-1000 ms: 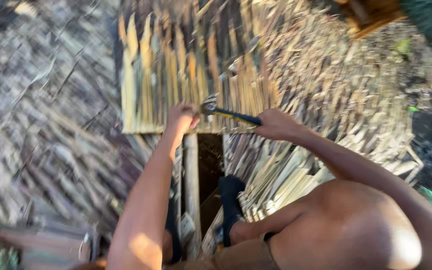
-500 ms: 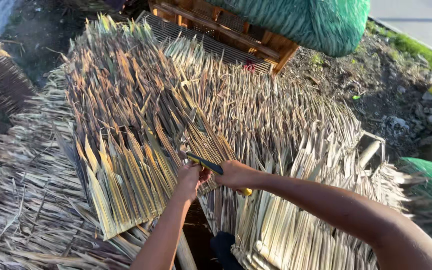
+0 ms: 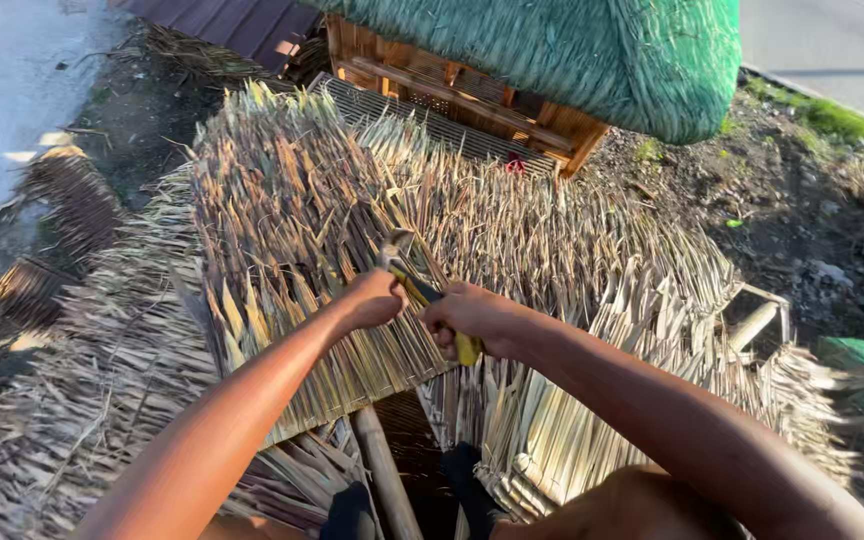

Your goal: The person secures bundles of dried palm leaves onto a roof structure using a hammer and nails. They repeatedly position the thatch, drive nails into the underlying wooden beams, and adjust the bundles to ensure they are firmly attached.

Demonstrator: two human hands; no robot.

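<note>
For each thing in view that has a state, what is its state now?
Left hand: closed, resting on the thatch panel.
Right hand: closed around the hammer handle.
Hammer: held, head raised above the panel.
Thatch panel: lying flat on the leaf pile.
Wooden pole: lying under the panel.

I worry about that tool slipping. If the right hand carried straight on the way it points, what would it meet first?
The right hand points up-left along the yellow-handled tool. It would probably first meet the left hand, close by at the tool's head, then the dried palm-leaf thatch panel beyond. Depth is hard to judge.
</note>
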